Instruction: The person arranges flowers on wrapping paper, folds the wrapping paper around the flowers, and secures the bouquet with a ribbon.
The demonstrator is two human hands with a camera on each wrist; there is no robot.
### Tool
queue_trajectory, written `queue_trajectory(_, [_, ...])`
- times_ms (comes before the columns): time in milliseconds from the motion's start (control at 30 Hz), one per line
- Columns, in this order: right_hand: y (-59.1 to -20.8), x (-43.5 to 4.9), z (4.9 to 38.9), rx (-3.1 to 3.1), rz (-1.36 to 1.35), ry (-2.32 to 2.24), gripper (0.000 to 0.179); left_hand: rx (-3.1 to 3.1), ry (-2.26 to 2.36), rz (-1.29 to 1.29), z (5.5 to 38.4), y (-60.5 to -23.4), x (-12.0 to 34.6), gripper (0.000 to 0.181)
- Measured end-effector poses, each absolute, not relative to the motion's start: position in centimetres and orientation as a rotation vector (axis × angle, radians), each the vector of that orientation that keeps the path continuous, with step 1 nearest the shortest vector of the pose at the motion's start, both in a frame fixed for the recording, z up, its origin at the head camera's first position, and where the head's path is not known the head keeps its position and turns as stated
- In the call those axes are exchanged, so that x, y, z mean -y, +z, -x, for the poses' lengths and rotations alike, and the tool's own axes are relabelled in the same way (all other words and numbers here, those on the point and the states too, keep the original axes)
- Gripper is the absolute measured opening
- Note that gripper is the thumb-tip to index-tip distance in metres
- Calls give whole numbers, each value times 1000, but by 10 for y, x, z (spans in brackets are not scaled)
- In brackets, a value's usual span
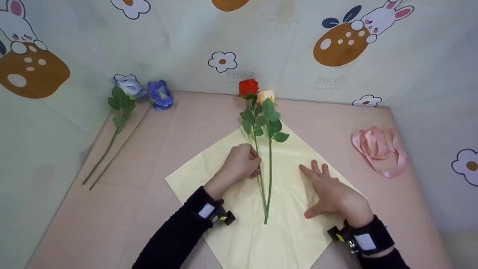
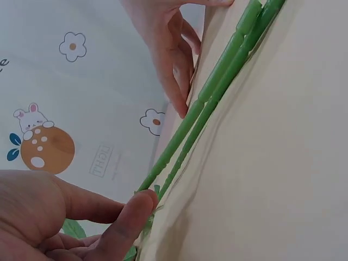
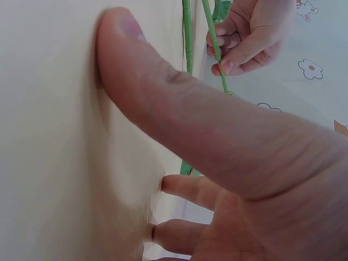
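Note:
A pale yellow wrapping sheet [image 1: 246, 243] lies corner-up on the table. Over it are two artificial roses, one red [image 1: 248, 87] and one peach [image 1: 266, 97], their green stems meeting at the lower ends. The left hand [image 1: 241, 162] pinches the red rose's stem between thumb and fingers, as the left wrist view shows close up at the thumb [image 2: 136, 209]. To the right of the stems, the right hand [image 1: 330, 190] is spread with its fingertips on the sheet. Nothing is in its grasp; its thumb [image 3: 152, 87] extends straight in the right wrist view.
At the left lie a light blue rose [image 1: 129, 87] and a blue-purple flower [image 1: 160, 95], both on long stems. A loose heap of pink ribbon [image 1: 377, 144] sits at the right. A printed backdrop [image 1: 276, 45] rises behind the pink tabletop [image 1: 138, 209].

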State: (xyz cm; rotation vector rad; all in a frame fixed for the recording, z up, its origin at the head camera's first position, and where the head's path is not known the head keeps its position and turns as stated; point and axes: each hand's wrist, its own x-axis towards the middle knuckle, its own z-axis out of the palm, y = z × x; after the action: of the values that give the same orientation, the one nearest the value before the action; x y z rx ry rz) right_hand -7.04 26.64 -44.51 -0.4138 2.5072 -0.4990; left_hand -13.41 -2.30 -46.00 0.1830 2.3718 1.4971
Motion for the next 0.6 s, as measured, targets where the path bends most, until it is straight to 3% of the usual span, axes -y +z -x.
queue_trajectory(267, [-444,-267,70,-2508,408,-503,139,-2331,1478,-192,134,-473,19,11])
queue_trajectory(600, [-443,-267,68,-2496,392,-535,137,-2371,1366,-245,135,-473,22,26])
